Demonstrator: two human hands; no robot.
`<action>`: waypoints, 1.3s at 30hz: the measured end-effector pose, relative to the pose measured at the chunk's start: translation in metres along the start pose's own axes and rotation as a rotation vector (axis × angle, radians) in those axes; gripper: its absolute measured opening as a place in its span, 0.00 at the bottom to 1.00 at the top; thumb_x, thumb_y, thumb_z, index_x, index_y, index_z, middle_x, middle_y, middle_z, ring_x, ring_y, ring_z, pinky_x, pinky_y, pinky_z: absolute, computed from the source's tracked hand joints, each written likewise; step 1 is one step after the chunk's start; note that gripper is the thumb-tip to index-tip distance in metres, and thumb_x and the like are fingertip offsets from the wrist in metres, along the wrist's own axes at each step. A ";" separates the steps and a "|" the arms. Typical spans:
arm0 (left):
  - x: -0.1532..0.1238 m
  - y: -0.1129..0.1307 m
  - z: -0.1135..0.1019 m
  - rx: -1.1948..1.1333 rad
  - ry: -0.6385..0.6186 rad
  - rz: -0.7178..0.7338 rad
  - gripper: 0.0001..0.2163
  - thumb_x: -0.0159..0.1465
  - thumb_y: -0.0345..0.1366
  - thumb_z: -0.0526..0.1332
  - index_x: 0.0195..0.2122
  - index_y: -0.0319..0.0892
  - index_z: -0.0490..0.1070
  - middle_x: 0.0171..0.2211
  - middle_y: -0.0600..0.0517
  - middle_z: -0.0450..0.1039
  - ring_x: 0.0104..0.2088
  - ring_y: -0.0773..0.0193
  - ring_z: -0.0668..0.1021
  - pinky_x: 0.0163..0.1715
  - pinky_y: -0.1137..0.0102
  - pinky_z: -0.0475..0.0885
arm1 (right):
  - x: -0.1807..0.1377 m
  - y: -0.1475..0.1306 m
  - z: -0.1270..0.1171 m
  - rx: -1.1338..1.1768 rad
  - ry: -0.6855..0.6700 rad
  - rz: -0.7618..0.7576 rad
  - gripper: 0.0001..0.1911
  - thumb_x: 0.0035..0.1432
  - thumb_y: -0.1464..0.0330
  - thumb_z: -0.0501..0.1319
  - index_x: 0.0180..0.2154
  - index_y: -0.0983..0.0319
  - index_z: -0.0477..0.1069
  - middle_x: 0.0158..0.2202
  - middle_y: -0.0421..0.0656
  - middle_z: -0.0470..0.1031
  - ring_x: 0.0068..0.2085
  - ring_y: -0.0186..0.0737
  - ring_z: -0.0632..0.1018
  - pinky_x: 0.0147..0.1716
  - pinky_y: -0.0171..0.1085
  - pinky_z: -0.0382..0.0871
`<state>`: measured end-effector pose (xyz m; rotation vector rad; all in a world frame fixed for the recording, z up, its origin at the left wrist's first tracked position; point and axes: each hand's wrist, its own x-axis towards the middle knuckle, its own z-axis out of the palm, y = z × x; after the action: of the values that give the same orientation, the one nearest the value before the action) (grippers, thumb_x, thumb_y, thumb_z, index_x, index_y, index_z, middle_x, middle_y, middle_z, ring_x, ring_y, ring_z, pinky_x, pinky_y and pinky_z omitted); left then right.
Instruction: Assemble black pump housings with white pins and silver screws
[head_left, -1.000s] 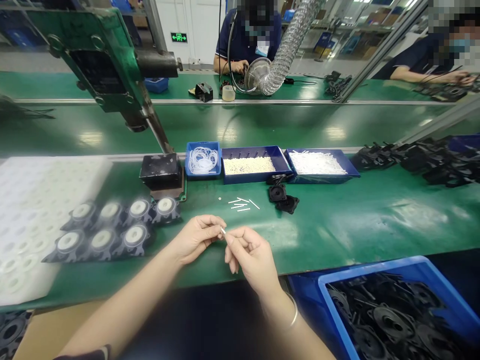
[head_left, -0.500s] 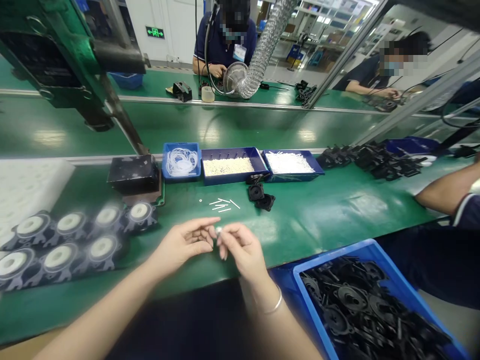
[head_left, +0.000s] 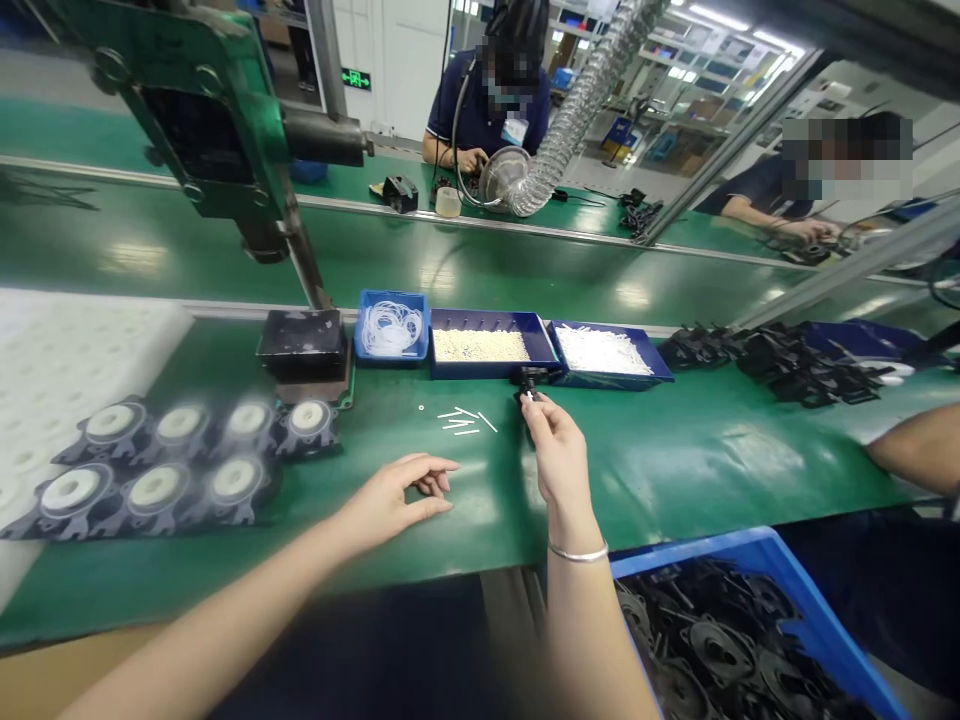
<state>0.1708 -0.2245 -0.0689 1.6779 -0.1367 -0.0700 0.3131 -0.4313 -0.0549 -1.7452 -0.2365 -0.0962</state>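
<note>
My right hand (head_left: 559, 452) reaches forward to the dark black plastic parts (head_left: 531, 376) in front of the bins. Its thumb and fingers are pinched, and a small white piece (head_left: 529, 397) shows at the fingertips, too small to name exactly. The fingers hide part of the black parts. My left hand (head_left: 405, 497) hovers over the green mat with thumb and fingers apart, holding nothing. Beyond it lie several thin white pins (head_left: 459, 421) and one tiny white ring (head_left: 421, 408).
Behind stand a bin of clear rings (head_left: 360, 345), a bin of cream-coloured bits (head_left: 487, 372) and a bin of white pins (head_left: 615, 380). Black housings with white discs (head_left: 180, 424) sit left, beneath a green press (head_left: 217, 130). A blue crate (head_left: 817, 610) of black parts is lower right.
My right hand has moved away from my left, forward and right to the black parts. My left hand stays over the mat, now apart from the right. The view has shifted slightly.
</note>
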 end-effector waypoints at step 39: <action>0.000 0.005 -0.010 -0.794 0.167 -0.125 0.18 0.67 0.35 0.62 0.57 0.41 0.65 0.53 0.43 0.74 0.54 0.53 0.77 0.52 0.61 0.74 | -0.090 -0.044 0.065 -0.089 -0.415 0.050 0.10 0.67 0.61 0.58 0.41 0.61 0.72 0.25 0.37 0.74 0.21 0.30 0.75 0.21 0.30 0.73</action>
<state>0.1718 -0.2151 -0.0626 0.8909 0.1149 -0.0660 0.2117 -0.3699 -0.0424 -1.8463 -0.4964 0.2998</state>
